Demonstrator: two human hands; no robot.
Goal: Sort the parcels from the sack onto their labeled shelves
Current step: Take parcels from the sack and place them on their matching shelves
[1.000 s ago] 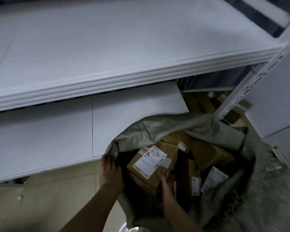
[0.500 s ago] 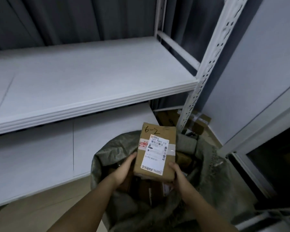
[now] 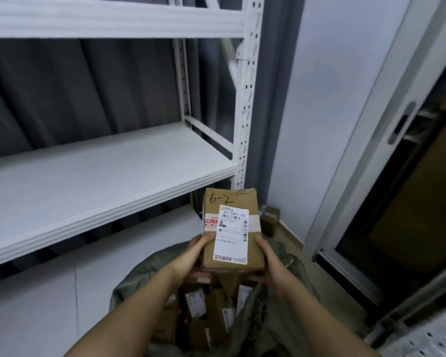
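Note:
I hold a brown cardboard parcel [image 3: 232, 202] above the sack, its top face toward me. "6-2" is handwritten on it above a white shipping label. My left hand [image 3: 195, 253] grips its lower left edge and my right hand [image 3: 271, 264] grips its lower right edge. Below them the grey-green sack [image 3: 144, 274] stands open on the floor with several more labelled cardboard parcels [image 3: 216, 310] inside.
A white metal shelf rack fills the left: a middle shelf [image 3: 101, 176], a lower shelf [image 3: 49, 292] and an upper shelf edge [image 3: 113, 19], with a perforated upright [image 3: 247, 99]. Small boxes [image 3: 268, 217] lie on the floor behind the sack. A dark glass door [image 3: 397, 202] stands right.
The parcel came out of the sack, first held by my right hand alone, then by both hands, and now rises higher. My view tilted up from the sack toward the shelves.

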